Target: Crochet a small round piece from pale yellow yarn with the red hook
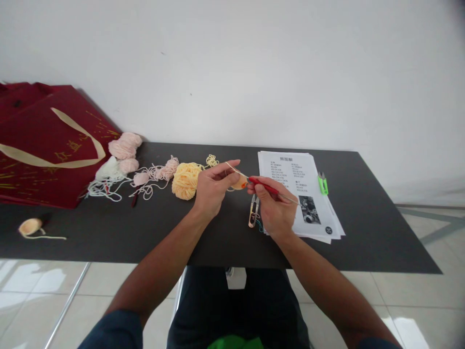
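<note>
Above the middle of the dark table, my right hand (278, 207) is closed around a crochet hook (267, 184) with a red grip, its tip pointing left. My left hand (214, 186) pinches a small yellow crochet piece (240, 182) that shows an orange spot. A strand of yellow yarn runs over the raised left forefinger toward the hook's tip. Just left of that hand lies a yellow yarn ball (186, 181). Below the hook, thread snips (253, 213) rest on the table beside my right hand. The fingers partly cover the crochet piece.
Printed pattern sheets (308, 194) lie under and right of my right hand, with green snips (322, 184) on their edge. Pink yarn (125, 145) and white yarn (108, 170) sit by a dark red bag (47, 140). A cream crocheted piece (31, 226) lies far left.
</note>
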`<state>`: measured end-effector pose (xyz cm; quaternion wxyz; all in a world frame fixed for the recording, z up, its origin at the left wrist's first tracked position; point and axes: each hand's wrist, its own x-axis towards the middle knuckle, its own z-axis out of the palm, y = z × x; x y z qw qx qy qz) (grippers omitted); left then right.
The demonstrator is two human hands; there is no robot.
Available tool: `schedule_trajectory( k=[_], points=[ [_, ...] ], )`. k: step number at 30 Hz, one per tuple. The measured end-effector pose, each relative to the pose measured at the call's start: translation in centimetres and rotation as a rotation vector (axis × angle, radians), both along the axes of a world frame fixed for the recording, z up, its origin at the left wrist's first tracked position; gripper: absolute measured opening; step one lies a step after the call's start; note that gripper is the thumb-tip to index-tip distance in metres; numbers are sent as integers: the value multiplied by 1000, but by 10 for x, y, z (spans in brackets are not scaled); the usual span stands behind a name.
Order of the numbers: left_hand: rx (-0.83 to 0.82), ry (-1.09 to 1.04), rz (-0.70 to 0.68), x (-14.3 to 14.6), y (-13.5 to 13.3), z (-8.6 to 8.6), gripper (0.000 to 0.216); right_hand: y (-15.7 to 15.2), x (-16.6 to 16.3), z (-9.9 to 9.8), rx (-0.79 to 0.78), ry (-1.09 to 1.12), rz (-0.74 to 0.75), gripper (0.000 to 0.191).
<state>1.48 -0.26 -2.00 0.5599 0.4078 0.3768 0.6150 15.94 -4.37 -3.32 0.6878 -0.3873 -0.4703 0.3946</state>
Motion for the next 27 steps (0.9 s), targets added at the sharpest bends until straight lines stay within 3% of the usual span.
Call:
schedule_trajectory(
  k=[4, 7, 11, 16, 27],
  points=[
    [-53, -194, -41, 3, 0, 5, 35, -7, 1, -5, 249, -309, -101, 30],
    [-91, -259, -87, 2, 0, 9, 33, -7, 1, -8, 307, -370, -108, 34],
    [-130, -291, -158, -1, 0, 12, 34, -4, -1, -7, 146, -143, 7, 24],
    [-93, -269, -145, -3, -2, 14, 30, 0, -2, -2, -96, 158, 113, 16],
    [-111, -196, -201, 3, -1, 12, 19, 12, 6, 17, -190, 361, 268, 17]
  ],
)
